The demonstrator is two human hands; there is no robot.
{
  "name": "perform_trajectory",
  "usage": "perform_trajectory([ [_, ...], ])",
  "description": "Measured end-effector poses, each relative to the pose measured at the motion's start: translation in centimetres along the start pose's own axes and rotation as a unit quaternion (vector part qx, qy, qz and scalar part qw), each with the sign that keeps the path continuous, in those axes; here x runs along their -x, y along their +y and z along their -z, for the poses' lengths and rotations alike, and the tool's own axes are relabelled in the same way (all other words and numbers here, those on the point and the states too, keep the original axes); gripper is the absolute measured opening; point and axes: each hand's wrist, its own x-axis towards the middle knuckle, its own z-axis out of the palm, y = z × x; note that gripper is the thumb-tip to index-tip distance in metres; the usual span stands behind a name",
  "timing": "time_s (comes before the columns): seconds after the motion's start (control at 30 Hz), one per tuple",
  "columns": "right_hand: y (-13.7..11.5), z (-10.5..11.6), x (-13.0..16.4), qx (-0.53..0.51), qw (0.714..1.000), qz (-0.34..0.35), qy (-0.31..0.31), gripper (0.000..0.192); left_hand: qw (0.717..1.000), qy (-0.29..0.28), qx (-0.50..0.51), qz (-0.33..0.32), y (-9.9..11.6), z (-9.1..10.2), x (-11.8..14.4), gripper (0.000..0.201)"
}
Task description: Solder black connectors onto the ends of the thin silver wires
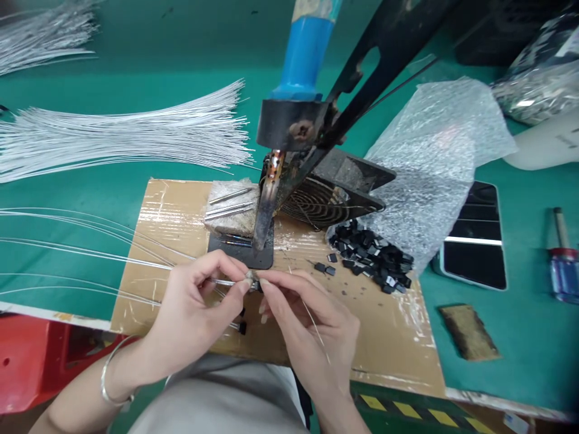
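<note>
My left hand (pixel 199 307) pinches the end of a thin white wire (pixel 90 256) that runs in from the left. My right hand (pixel 307 319) meets it fingertip to fingertip and pinches a small dark part (pixel 254 283) at that wire's end; a thin strand also crosses its palm. Both hands hover over a taped cardboard sheet (pixel 181 217), just in front of a soldering iron (pixel 268 202) with a blue handle that points down onto a black base plate (pixel 253 256). A pile of small black parts (pixel 371 253) lies to the right.
Bundles of white wires (pixel 117 135) fan across the green table at left. A grey sponge block (pixel 230 208) holds metal pins. A small black fan (pixel 325 199), bubble wrap (pixel 434 157), a phone (pixel 477 238), a screwdriver (pixel 563 259) and a brown block (pixel 468 331) lie at right.
</note>
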Motion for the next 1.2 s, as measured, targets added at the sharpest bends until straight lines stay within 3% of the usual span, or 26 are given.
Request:
perform_trajectory([
  [0.2, 0.3, 0.4, 0.6, 0.054, 0.998, 0.003, 0.008, 0.037, 1.000, 0.026, -0.013, -0.006, 0.0, -0.2, -0.5, 0.011],
  [0.43, -1.0, 0.4, 1.0, 0.073, 0.993, -0.072, 0.060, 0.017, 0.999, 0.036, -0.015, -0.005, -0.1, -0.2, -0.8, 0.010],
  [0.53, -1.0, 1.0, 0.8, 0.077, 0.995, -0.043, 0.043, 0.030, 0.999, 0.035, -0.014, -0.003, 0.0, -0.3, -0.8, 0.010],
  [0.73, -0.6, 1.4, 0.2, 0.047, 0.997, 0.061, -0.017, 0.015, 0.999, 0.040, -0.009, -0.006, 0.1, -0.3, -1.1, 0.009],
  [1.2, -0.5, 0.6, 0.1, -0.030, 0.999, 0.013, 0.011, 0.015, 0.998, 0.051, -0.017, -0.021, 0.3, -0.5, -1.5, 0.012],
])
